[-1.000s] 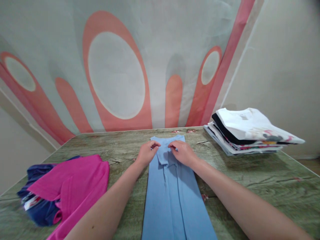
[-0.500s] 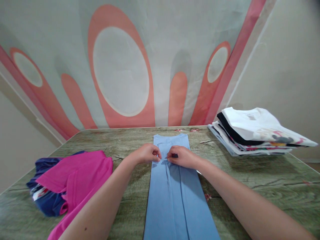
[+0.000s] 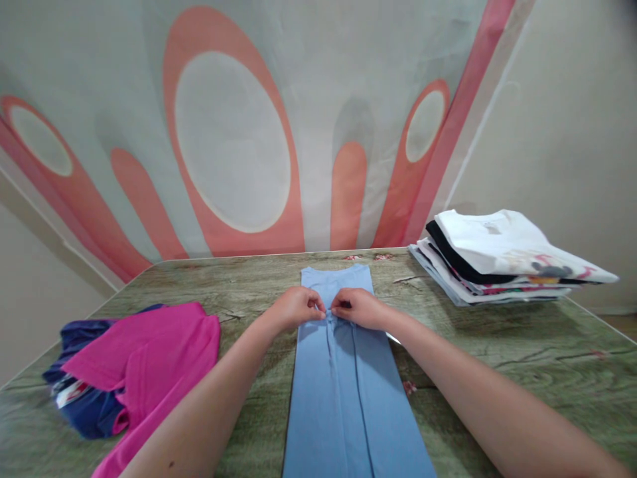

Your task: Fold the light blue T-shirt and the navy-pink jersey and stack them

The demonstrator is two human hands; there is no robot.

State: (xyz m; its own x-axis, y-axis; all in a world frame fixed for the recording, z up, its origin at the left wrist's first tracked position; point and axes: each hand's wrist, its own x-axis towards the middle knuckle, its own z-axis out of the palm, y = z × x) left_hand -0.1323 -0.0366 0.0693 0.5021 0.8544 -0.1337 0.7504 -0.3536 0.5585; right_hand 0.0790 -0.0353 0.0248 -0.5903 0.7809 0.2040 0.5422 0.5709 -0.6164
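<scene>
A light blue shirt (image 3: 343,392) lies folded into a long narrow strip down the middle of the table, its neckline at the far end. Below that neckline, my left hand (image 3: 302,307) pinches the cloth with thumb and fingertips. Close beside it, my right hand (image 3: 362,309) pinches the same cloth, the two sets of fingertips almost meeting. Small creases show where the fabric is gripped. Lengthwise fold edges run from my fingers toward the near edge of the view.
On the left, a crumpled pink garment (image 3: 169,345) lies over a dark blue one (image 3: 92,411). A stack of folded shirts (image 3: 488,259), a white one on top, stands at the back right of the wood-patterned table (image 3: 478,352). Behind is a wall with a printed hanging (image 3: 318,99).
My fingertips have come a little closer together on the blue shirt, gathering the cloth slightly. The whole view has shifted a bit; the garments at both sides stay in place.
</scene>
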